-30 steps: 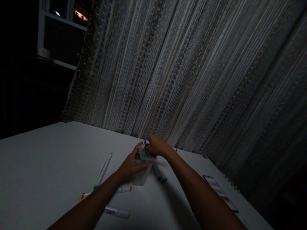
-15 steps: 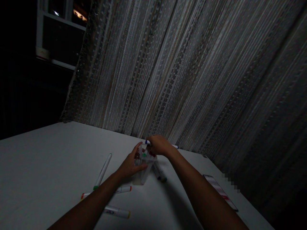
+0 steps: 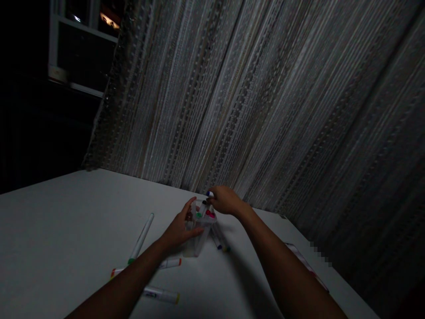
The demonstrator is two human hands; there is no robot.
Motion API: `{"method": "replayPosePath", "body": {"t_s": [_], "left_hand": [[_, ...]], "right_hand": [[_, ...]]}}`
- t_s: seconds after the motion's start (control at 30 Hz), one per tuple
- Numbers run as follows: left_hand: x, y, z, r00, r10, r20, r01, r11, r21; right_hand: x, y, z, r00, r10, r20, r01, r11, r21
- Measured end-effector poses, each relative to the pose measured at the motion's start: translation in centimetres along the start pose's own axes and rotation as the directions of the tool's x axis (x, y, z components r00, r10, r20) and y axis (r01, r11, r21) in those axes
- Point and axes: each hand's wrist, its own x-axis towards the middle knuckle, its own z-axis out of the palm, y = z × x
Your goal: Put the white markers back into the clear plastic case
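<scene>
A clear plastic marker box [image 3: 198,241] stands on the white table [image 3: 66,221], with green and red marker caps showing at its top. My left hand [image 3: 179,228] is wrapped round the box's left side. My right hand [image 3: 225,200] is closed on a blue-capped marker [image 3: 209,194] held just above the box's open top. The scene is dim, so the marker's lower part is hard to make out.
Loose markers lie on the table: a long one [image 3: 142,238] to the left, an orange-tipped one [image 3: 170,263], a yellow-tipped one [image 3: 162,294], and two [image 3: 219,241] right of the box. A phone [image 3: 307,266] lies under my right forearm. A pleated curtain [image 3: 265,102] hangs behind.
My right hand has turned the blue-capped marker from lying sideways to more upright over the box and shifted slightly right. More red caps now show in the box. My left hand stays put.
</scene>
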Motion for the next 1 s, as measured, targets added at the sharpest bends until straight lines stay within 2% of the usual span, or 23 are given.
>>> {"method": "replayPosePath", "body": {"t_s": [0.13,0.2,0.27,0.37,0.43,0.47,0.53,0.7,0.77,0.83,1.0], "left_hand": [[0.0,0.0,0.0,1.000,0.016,0.005,-0.016,1.000,-0.011],[0.0,0.0,0.0,1.000,0.024,0.011,-0.023,1.000,-0.013],[0.0,0.0,0.0,1.000,0.018,0.007,-0.018,1.000,-0.006],[0.0,0.0,0.0,1.000,0.021,-0.002,-0.021,1.000,-0.003],[-0.1,0.1,0.0,1.000,0.024,0.002,-0.024,1.000,-0.003],[-0.1,0.1,0.0,1.000,0.020,0.005,-0.020,1.000,-0.002],[0.0,0.3,0.0,1.000,0.011,0.011,-0.011,1.000,-0.004],[0.0,0.4,0.0,1.000,0.015,0.007,-0.014,1.000,-0.020],[0.0,0.3,0.1,1.000,0.019,0.006,-0.018,1.000,-0.025],[0.1,0.2,0.1,1.000,0.016,0.003,-0.016,1.000,-0.024],[0.3,-0.2,0.0,1.000,0.027,0.002,-0.027,1.000,-0.012]], "right_hand": [[-0.2,-0.1,-1.1,0.986,0.019,-0.168,-0.009,0.998,0.060],[-0.4,-0.1,-2.0,0.951,0.030,-0.307,0.017,0.989,0.150],[-0.5,-0.3,-2.9,0.888,0.069,-0.456,0.062,0.962,0.265],[-0.7,-0.7,-3.7,0.749,0.181,-0.638,0.117,0.911,0.396],[-0.6,-1.0,-3.7,0.681,0.249,-0.689,0.140,0.879,0.456],[-0.4,-1.1,-3.6,0.668,0.272,-0.692,0.149,0.863,0.483],[0.1,-1.3,-2.9,0.694,0.294,-0.658,0.151,0.834,0.531],[1.7,-1.4,-0.6,0.872,0.283,-0.400,-0.006,0.823,0.569],[2.1,-1.4,0.2,0.925,0.243,-0.292,-0.045,0.833,0.551],[2.2,-1.4,1.0,0.951,0.212,-0.226,-0.066,0.850,0.522],[2.0,-1.4,2.2,0.973,0.141,-0.180,-0.069,0.932,0.357]]}}
